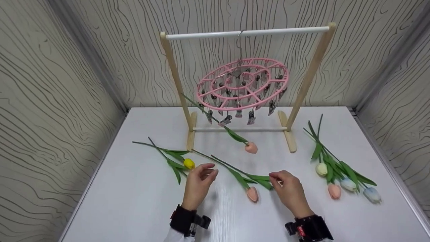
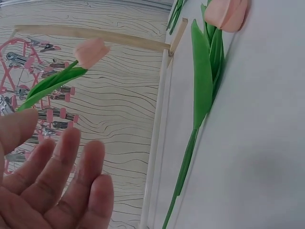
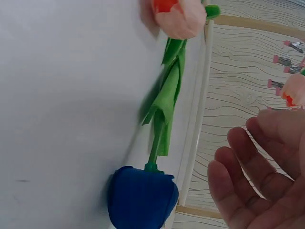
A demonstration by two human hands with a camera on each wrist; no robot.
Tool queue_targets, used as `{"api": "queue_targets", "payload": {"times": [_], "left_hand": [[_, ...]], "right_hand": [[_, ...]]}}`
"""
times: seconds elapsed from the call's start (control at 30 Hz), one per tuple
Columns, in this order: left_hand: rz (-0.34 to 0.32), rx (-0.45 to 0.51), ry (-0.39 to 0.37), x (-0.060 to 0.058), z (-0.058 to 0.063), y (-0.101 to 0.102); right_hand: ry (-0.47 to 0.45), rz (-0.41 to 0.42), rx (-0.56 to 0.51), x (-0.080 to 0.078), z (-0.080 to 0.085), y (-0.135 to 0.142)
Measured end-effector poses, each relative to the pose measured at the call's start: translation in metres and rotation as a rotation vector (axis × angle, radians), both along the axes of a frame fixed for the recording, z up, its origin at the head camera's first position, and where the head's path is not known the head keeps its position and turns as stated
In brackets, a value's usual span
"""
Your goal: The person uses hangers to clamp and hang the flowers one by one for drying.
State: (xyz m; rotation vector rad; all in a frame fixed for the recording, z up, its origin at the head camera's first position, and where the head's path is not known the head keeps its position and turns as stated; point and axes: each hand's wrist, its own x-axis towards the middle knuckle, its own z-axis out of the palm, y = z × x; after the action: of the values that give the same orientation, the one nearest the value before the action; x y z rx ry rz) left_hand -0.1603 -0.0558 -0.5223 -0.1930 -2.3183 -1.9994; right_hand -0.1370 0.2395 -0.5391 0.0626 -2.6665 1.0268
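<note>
One dark-blue tulip bloom [image 3: 143, 198] shows only from the right wrist.

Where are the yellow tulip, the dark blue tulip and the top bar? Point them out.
Yellow tulip [image 1: 189, 163]: head view, on its bloom.
Dark blue tulip [image 3: 143, 198]: right wrist view, on its bloom.
Top bar [image 1: 257, 32]: head view, near the middle of its length.

In your head view, light falls evenly and fairly bright, with a pale sheen on the white table [image 1: 220, 218] towards its near edge. Your wrist views look greyer and softer; the wooden post [image 2: 128, 39] visibly bows in the left one, and in the right a diffuse grey shadow hugs the blue tulip [image 3: 143, 198].
</note>
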Motion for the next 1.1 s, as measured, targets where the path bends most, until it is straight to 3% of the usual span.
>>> {"api": "queue_targets", "payload": {"times": [0.3,0.5,0.83,0.93,1.1], "left_hand": [[-0.043,0.009,-0.022,0.008,-0.008,0.011],[-0.074,0.028,-0.044,0.013,-0.014,0.018],[-0.082,-0.067,-0.078,0.016,-0.018,0.026],[-0.088,-0.078,-0.083,0.016,-0.018,0.027],[-0.110,-0.068,-0.100,0.017,-0.017,0.029]], "right_hand": [[-0.035,0.070,0.240,-0.018,-0.009,-0.008],[-0.079,0.119,0.307,-0.032,-0.013,-0.014],[-0.097,0.141,0.432,-0.037,-0.024,-0.022],[-0.059,0.141,0.497,-0.036,-0.024,-0.023],[0.104,0.147,0.652,-0.033,-0.026,-0.026]]}}
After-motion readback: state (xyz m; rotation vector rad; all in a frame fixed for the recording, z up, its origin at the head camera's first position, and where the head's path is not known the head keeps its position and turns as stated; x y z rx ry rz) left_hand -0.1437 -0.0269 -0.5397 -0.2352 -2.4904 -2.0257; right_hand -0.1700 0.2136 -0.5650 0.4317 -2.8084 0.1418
